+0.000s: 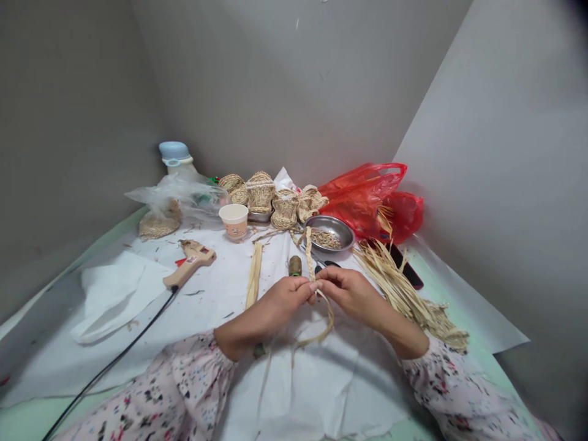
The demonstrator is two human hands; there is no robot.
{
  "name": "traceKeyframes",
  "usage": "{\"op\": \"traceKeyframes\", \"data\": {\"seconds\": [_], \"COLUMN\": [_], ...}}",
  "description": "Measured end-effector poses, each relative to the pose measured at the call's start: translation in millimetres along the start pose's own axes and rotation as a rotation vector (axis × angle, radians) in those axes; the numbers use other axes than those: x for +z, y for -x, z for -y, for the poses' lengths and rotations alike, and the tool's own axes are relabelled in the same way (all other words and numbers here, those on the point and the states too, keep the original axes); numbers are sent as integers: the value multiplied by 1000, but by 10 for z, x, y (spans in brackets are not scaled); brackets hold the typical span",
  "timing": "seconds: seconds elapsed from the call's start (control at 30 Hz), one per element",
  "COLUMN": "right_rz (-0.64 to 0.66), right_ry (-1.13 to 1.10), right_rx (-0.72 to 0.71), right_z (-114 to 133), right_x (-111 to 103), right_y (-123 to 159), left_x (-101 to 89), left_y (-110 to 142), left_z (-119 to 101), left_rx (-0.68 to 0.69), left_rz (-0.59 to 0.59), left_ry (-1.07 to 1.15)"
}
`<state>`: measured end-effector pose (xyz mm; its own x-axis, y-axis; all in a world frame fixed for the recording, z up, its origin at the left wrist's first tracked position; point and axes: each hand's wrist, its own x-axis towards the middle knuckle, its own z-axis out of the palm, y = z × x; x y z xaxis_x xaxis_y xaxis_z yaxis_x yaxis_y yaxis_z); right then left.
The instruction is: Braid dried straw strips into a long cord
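Note:
A pale straw braid [309,252] stands up between my two hands, its plaited part pointing away from me. My left hand [288,299] pinches the lower end of the braid between thumb and fingers. From the other side my right hand [351,294] closes on the same spot, its fingertips meeting the left thumb. Loose strands [328,321] curve down from the pinch toward the cloth. Just beyond the left fingers stands a spool of thread [295,265]. Scissors [328,263] lie behind the right fingers, partly hidden.
A glue gun [195,260] with a black cord lies left, near a paper cup [234,222]. Straw strips [254,275] lie mid-table. A metal bowl [346,228], woven pieces [261,191] and a red plastic bag [362,196] stand behind. A straw bundle [408,300] lies right.

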<state>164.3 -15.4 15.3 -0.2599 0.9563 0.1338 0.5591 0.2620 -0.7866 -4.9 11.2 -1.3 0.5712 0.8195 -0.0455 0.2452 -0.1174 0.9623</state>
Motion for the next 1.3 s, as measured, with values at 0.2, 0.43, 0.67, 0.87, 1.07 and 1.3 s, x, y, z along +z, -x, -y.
{"op": "traceKeyframes", "data": {"seconds": [0.2, 0.43, 0.67, 0.87, 1.07, 1.3], "right_rz": [-57, -212, -264, -253, -195, -324], "right_ry": [106, 111, 482, 704, 622, 111], "right_rx": [31, 126, -71, -123, -116, 118], "right_z": [-1, 181, 201, 111, 269, 174], "right_x": [-54, 153, 462, 551, 325, -212], "right_y": [5, 100, 224, 245, 266, -153], "left_x": [82, 133, 108, 113, 133, 148], "left_y": [4, 7, -3, 12, 4, 24], "left_z": [36, 49, 146, 114, 126, 47], "left_rx": [-66, -129, -209, -209, -172, -198], "left_rz": [-127, -235, -129, -123, -141, -145], "left_ry": [3, 176, 642, 706, 620, 416]}}
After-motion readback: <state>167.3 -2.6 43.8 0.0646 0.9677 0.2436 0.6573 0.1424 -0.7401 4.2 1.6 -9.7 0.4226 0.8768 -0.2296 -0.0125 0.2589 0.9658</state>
